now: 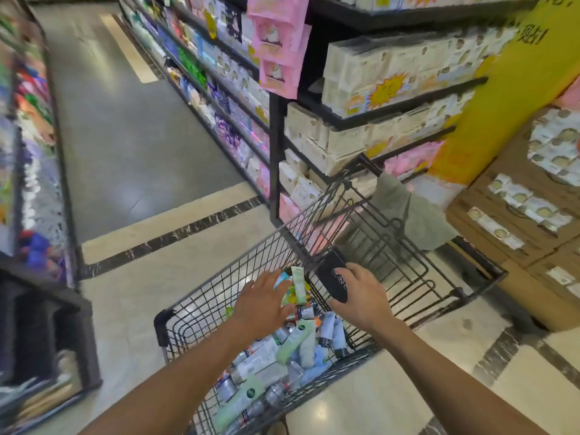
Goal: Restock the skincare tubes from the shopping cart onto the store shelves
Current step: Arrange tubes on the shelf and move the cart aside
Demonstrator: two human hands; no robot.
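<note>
A black wire shopping cart [219, 287] stands on the tiled floor below me. It holds a pile of skincare tubes [282, 356], pale green, white and light blue with silver caps. Over the cart's far end my left hand [263, 304] holds a few green, yellow and blue tubes [296, 285] that stick out past its fingers. Just to the right, my right hand [361, 298] grips a flat black tube [332, 276] near the cart's rim. The store shelves [386, 108] rise ahead on the right, blurred.
Cream boxes [361, 70] fill the black shelf unit ahead, with pink packets [276, 45] hanging at its corner. A grey cloth [405, 208] drapes over the cart's far side. Cardboard cartons [518, 221] stack at right beside a yellow pillar [502, 105]. Another shelf [34, 171] lines the left aisle.
</note>
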